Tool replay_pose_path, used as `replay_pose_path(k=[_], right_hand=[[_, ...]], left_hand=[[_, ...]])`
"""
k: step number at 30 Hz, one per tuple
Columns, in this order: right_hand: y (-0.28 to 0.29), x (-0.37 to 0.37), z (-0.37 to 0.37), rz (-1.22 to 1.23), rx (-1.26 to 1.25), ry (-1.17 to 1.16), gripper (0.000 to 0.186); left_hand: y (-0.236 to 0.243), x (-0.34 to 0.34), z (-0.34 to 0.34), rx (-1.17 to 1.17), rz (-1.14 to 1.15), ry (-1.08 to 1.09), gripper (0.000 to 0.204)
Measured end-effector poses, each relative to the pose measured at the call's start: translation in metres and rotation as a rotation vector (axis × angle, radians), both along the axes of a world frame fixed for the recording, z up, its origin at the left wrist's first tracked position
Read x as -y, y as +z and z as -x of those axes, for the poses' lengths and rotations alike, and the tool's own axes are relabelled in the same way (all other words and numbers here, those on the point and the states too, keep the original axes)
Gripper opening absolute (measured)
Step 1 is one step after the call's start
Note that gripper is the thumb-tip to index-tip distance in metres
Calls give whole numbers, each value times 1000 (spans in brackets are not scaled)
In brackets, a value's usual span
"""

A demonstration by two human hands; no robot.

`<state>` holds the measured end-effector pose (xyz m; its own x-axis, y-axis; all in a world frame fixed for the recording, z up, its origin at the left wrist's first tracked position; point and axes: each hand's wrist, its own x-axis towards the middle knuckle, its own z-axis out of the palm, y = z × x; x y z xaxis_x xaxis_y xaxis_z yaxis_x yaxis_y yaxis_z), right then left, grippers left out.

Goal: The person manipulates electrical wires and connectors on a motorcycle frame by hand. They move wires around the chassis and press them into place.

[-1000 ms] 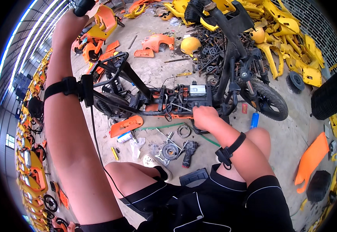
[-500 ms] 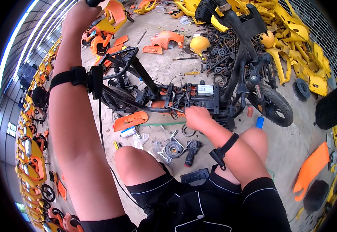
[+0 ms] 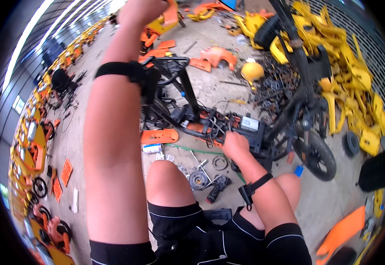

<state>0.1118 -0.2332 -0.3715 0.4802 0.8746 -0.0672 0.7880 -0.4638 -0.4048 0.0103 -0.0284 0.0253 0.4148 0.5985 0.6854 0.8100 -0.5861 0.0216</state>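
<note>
A stripped black electric bike frame (image 3: 294,106) stands in front of me, its open middle full of cables and black parts around a silver-labelled box (image 3: 249,124). My right hand (image 3: 236,145) is closed at the near side of that middle section; what its fingers grip is hidden. High at the upper edge is my left hand (image 3: 143,11), raised at arm's length and curled, partly cut off, with its hold out of sight. Below the frame, a cordless power tool (image 3: 218,189) lies on the floor beside a round metal wheel hub (image 3: 198,180).
Orange panels (image 3: 159,136) lie near the frame. A yellow helmet-like shell (image 3: 252,71) sits by a heap of dark metal parts (image 3: 270,88). Yellow body panels (image 3: 356,84) pile up at the right. Rows of yellow bikes (image 3: 33,145) line the left. The front wheel (image 3: 318,154) juts right.
The view has swung, so the bike sits lower and farther right. My left arm is still raised; the black thing seen in that hand before is out of view. My right hand stays at the frame.
</note>
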Motion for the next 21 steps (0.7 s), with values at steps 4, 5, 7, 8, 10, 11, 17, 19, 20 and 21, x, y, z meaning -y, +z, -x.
replay_pose_path(k=[4, 5, 7, 8, 10, 11, 17, 19, 20, 21], right_hand=[[-26, -11, 2, 132, 12, 15, 27], [-28, -9, 5, 142, 7, 25, 27], [-32, -8, 6, 162, -3, 42, 29], [-34, -8, 8, 188, 16, 42, 28], [-37, -10, 9, 238, 57, 39, 28], [-39, -8, 12, 202, 67, 38, 28], [-40, -7, 11, 75, 87, 59, 25], [-59, 1, -5, 67, 72, 27, 23], [-56, -4, -5, 99, 75, 48, 26], [-54, -4, -1, 125, 58, 54, 28]], left_hand=[[-3, -37, 13, 59, -122, -53, 45], [-9, -32, 12, 55, -75, -25, 45], [-8, -28, 15, 63, -31, -6, 45], [-8, -28, 15, 68, -35, -16, 45], [-5, -29, 16, 74, -50, -21, 46], [-6, -30, 16, 64, -55, -15, 46], [-1, -34, 19, 0, 13, 34, 54], [1, 13, 12, 80, 119, -103, 32], [-1, 1, 11, 100, -20, -27, 31], [-7, -10, 16, 105, -25, -26, 31]])
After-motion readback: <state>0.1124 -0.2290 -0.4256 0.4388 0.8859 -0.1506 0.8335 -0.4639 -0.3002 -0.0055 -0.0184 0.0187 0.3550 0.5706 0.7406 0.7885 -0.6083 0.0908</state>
